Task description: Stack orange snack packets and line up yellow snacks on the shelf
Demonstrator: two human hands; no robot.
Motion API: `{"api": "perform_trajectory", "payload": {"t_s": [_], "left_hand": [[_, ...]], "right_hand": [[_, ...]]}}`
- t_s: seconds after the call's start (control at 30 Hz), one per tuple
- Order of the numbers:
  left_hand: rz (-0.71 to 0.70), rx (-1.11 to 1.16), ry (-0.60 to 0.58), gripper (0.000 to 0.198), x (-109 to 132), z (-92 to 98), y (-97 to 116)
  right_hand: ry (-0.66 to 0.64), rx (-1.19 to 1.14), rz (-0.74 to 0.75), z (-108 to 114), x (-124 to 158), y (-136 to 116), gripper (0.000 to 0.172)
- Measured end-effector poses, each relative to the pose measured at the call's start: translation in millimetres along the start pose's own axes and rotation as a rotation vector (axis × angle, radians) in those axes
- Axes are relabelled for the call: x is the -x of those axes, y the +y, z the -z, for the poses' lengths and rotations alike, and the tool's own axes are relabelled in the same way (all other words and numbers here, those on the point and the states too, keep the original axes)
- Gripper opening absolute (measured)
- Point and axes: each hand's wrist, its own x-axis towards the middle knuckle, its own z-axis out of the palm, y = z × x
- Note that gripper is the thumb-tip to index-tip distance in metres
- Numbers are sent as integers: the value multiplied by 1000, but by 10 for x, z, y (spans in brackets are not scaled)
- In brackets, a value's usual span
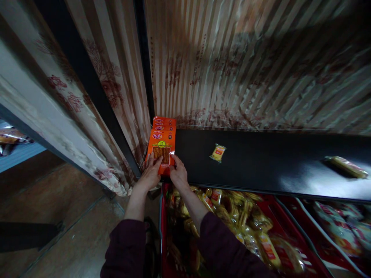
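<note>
Several orange snack packets [161, 146] overlap in a row at the left end of a black shelf. The front one has a yellow round mark and a window showing brown strips. My left hand [150, 174] lies on its lower left part, fingers stretched out and apart. On the right edge of the same packet is my right hand [179, 173], its fingers bent against the edge; their undersides are hidden. A small yellow wrapped snack [218, 153] lies on the shelf to the right of my hands.
The black shelf [261, 154] runs rightward, with another wrapped snack [347, 166] near its far end. Below stands a red crate [164, 231] of wrapped baked snacks. Striped printed cloth [203, 77] hangs behind, and a dark upright post [116, 127] stands at the left.
</note>
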Motion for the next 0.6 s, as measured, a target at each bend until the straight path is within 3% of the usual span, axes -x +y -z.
{"api": "perform_trajectory", "payload": {"t_s": [0.3, 0.6], "left_hand": [[-8, -3, 78, 77, -32, -71, -11], [17, 13, 93, 77, -76, -86, 0]], "right_hand": [[-10, -138, -56, -10, -51, 107, 52], [-16, -104, -13, -27, -54, 140, 51]]}}
